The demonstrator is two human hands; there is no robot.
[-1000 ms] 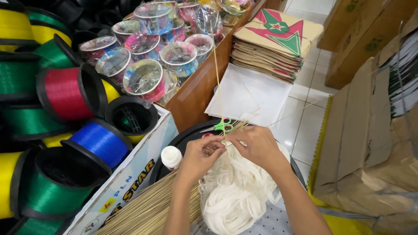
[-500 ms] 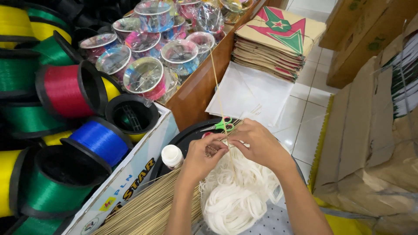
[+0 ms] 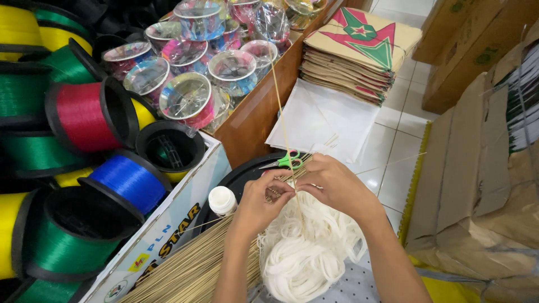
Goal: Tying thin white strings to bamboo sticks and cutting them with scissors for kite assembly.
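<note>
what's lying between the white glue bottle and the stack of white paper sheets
In the head view, green-handled scissors lie on the black tray between the bottle and the white sheets.

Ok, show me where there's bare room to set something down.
Bare white floor tiles between the white paper sheets and brown cardboard boxes. The black round tray under both hands and the coloured thread spools are crowded.

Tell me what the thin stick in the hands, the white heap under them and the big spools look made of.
Thin stick: pale tan, matte, likely split bamboo.
White heap: soft, limp loops, probably cotton string.
Red spool: glossy thread, likely nylon, on black, seemingly plastic flanges.
Both hands pinch the stick.
</note>
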